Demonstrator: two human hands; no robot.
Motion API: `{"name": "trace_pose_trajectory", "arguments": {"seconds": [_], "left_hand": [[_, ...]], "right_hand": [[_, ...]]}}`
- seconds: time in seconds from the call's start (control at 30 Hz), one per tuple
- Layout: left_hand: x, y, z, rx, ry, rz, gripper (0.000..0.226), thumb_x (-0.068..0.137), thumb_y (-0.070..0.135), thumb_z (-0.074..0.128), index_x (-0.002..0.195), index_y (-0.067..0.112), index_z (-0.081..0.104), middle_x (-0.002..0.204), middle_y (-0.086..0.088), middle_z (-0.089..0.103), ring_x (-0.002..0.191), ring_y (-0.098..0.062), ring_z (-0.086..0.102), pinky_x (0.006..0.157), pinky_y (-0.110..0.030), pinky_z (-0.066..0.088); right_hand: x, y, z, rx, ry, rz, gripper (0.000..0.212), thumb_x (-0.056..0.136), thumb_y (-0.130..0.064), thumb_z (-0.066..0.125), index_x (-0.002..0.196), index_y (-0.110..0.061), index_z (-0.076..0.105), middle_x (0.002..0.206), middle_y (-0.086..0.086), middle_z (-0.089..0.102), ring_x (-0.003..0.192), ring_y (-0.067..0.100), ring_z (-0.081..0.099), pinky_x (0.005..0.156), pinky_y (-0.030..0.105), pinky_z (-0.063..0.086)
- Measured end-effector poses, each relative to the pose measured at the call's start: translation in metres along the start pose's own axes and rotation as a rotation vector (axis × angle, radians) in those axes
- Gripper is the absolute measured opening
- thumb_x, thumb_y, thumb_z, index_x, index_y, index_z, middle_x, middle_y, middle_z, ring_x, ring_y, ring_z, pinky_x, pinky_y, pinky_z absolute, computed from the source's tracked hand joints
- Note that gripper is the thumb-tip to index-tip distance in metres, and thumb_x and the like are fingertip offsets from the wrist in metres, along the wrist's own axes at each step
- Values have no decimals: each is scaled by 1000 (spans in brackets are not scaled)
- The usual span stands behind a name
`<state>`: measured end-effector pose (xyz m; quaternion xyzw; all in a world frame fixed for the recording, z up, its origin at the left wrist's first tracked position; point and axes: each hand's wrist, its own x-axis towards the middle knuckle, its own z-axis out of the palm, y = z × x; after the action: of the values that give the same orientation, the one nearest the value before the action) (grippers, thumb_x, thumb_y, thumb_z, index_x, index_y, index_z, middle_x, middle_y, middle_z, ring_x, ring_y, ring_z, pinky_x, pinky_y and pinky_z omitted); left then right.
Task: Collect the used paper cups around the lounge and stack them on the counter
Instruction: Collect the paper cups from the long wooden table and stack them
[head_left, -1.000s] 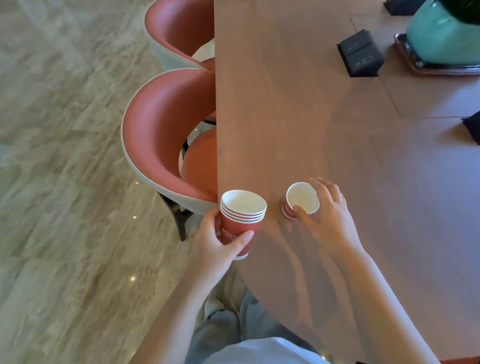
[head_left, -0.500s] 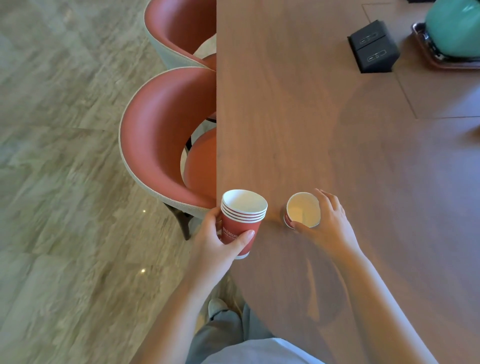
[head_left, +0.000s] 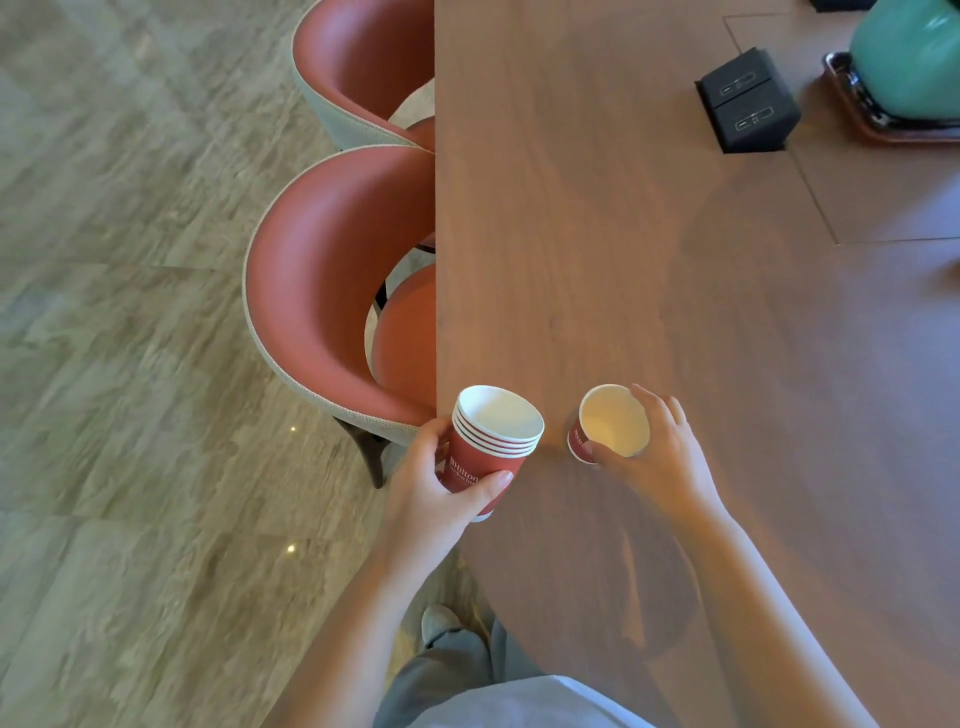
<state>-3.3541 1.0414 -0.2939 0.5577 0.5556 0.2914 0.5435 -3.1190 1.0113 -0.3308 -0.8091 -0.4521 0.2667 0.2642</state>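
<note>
**Two hands on cups at the desk edge**

Head view: a brown wooden desk (head_left: 649, 260) runs beside a stone-tiled floor (head_left: 130, 364), with two red tub chairs (head_left: 322, 291) tucked against its left edge. The left hand (head_left: 431, 499) wraps a stack of red paper cups (head_left: 491, 441) at the desk's edge, thumb across the front. Just beside it, the right hand (head_left: 660, 452) curls around a single red paper cup (head_left: 608, 423). A black socket box (head_left: 748, 101) and a teal pot (head_left: 909, 57) lie well apart.

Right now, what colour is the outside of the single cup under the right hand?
Red with white lettering, white inside; the single cup shows best in the head view.
</note>
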Motion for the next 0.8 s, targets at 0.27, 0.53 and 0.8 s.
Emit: {"name": "trace_pose_trajectory", "arguments": {"seconds": [0.27,0.53,0.8], "left_hand": [[0,-5,-9,14,-39,12,64,61,27,84,115,39,53,112,11,61,96,3,59,60,-11,51],[-4,-7,-13,114,-56,68,69,60,29,85,122,34,53,117,15,60,107,-3,56,89,-35,51],[-9,-5,-14,147,-69,174,68,59,42,80,120,46,51,117,18,58,110,-6,55,90,-34,49]], "right_hand": [[-7,-24,-17,276,88,-71,67,61,-41,75,121,-32,46,107,-21,46,99,6,50,72,13,41],[-20,-58,-35,524,76,-213,53,63,-35,75,110,-40,51,107,-16,54,92,-2,52,72,9,44],[-32,-77,-38,633,-60,-283,61,58,-48,72,114,-35,53,109,-6,55,96,6,54,52,15,51]]}}
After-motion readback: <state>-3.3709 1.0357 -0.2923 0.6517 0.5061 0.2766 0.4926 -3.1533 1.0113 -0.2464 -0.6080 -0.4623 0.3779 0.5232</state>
